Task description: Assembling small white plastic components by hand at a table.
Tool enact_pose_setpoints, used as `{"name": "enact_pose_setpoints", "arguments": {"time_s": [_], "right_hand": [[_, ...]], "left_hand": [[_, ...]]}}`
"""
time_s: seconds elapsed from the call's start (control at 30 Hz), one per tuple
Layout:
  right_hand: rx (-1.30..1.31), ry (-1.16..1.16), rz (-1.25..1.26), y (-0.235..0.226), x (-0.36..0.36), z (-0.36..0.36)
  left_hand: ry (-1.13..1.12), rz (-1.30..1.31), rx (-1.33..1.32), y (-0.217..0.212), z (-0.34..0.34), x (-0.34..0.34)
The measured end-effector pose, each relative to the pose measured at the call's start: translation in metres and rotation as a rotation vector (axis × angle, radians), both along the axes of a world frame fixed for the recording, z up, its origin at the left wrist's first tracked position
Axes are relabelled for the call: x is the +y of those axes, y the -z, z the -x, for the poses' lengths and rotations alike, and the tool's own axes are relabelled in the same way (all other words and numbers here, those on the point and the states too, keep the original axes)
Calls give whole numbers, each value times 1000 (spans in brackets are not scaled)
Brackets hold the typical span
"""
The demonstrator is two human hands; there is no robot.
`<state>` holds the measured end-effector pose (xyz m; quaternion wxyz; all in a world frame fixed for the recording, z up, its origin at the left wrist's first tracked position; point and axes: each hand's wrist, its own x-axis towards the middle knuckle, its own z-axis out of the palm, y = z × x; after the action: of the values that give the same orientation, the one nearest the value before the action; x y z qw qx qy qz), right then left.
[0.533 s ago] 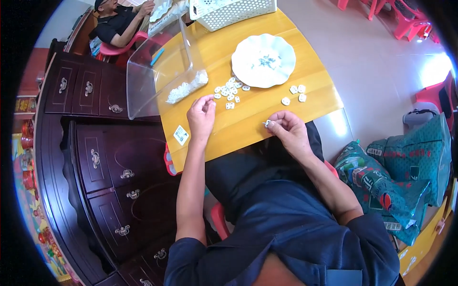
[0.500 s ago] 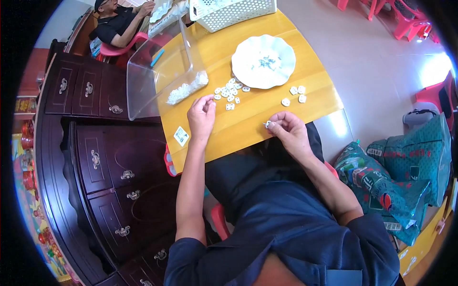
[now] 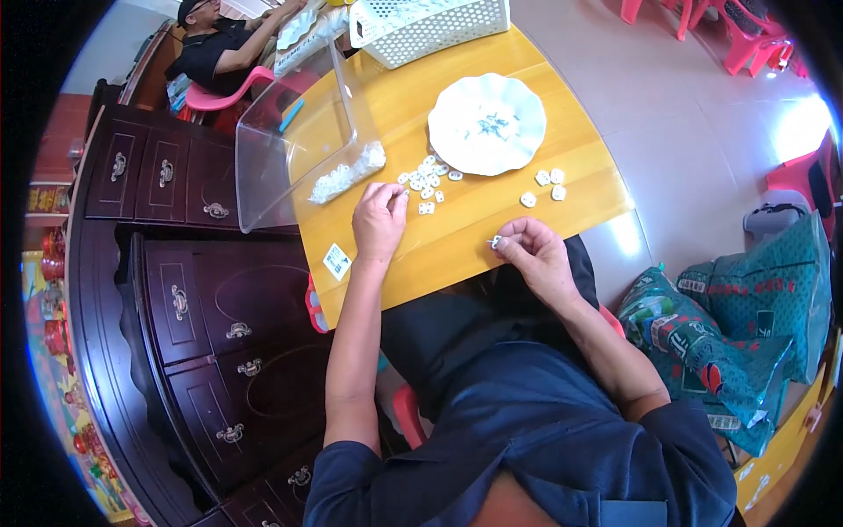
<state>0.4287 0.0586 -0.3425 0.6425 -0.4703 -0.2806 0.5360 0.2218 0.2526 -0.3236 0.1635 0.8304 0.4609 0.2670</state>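
My right hand [image 3: 537,255] is above the table's near edge, thumb and fingers pinching a small white piece [image 3: 497,242] with a thin pin sticking out of it. My left hand [image 3: 380,218] has its fingers drawn together beside a loose cluster of small white pieces with dark holes [image 3: 428,179]; whatever its fingertips hold is too small to name. Several similar white pieces [image 3: 544,186] lie apart on the right. Beyond them a white scalloped plate [image 3: 448,145] carries small dark slivers at its middle.
A clear plastic box [image 3: 263,167] at the left holds whitish bits [image 3: 347,174] and a blue stick-like tool [image 3: 291,115]. A white perforated basket [image 3: 439,39] stands at the far edge. A printed card [image 3: 336,261] lies at left. Dark drawers [image 3: 211,299] flank the table; green sacks [image 3: 746,299] sit right.
My left hand has shifted slightly right and its fingers have drawn closer together. The right hand keeps its pinch on the white piece. The whole view has moved slightly.
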Motion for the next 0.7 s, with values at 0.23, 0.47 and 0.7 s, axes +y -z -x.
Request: {"name": "enact_pose_setpoints", "arguments": {"time_s": [0.23, 0.47, 0.7], "right_hand": [[169, 45, -14, -3, 2, -2], [390, 99, 23, -2, 0, -3], [565, 183, -5, 0, -1, 4]], "left_hand": [[-60, 267, -348, -19, -1, -35], [184, 505, -488, -35, -52, -140], [306, 218, -331, -23, -82, -172]]}}
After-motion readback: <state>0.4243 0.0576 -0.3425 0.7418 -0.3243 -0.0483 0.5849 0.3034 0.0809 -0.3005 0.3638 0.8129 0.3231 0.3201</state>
